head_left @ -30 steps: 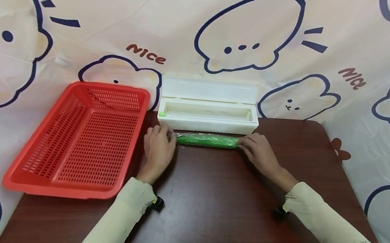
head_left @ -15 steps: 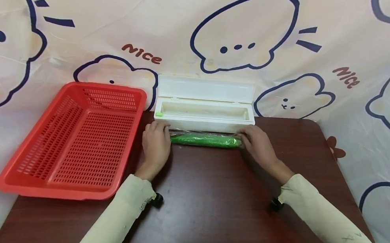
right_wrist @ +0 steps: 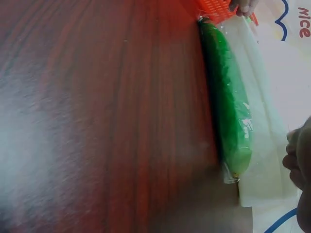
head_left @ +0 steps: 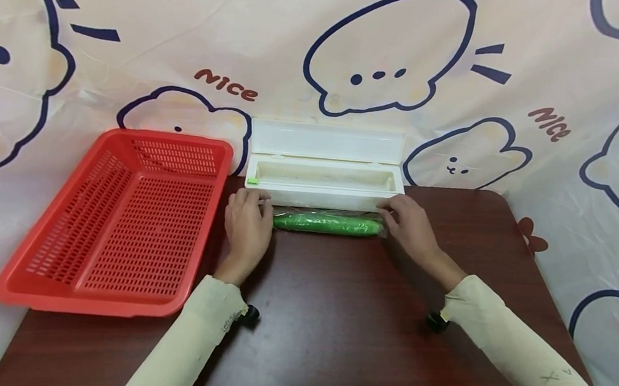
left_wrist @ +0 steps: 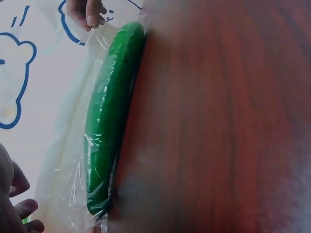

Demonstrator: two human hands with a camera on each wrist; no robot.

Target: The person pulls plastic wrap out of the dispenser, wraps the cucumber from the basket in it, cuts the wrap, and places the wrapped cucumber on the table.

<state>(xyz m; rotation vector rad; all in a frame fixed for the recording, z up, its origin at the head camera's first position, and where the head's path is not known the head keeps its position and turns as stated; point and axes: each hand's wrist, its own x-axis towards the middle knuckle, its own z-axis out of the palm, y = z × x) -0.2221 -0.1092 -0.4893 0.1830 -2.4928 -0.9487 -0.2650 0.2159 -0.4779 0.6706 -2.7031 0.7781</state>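
Note:
A green cucumber (head_left: 329, 223) under clear cling film (left_wrist: 73, 179) lies crosswise on the table, along the front of a white cling film dispenser (head_left: 322, 199) with its lid up. My left hand (head_left: 249, 218) is at the dispenser's front left corner, just beyond the cucumber's left end, fingers curled at the film's edge. At the opposite corner my right hand (head_left: 410, 229) pinches the film with thumb and fingers. From the cucumber the film stretches back to the dispenser. Neither hand grips the cucumber itself.
A red plastic basket (head_left: 196, 269) with perforated sides stands to the left, close beside the left forearm. A small green piece (head_left: 253, 181) sits on the dispenser's front left rim. Behind the brown table (head_left: 328, 333) hangs a printed cloth (head_left: 285, 46).
Both hands have left the cucumber's ends and moved slightly forward to the film by the dispenser's front edge. The cucumber lies almost where it was, just in front of the dispenser.

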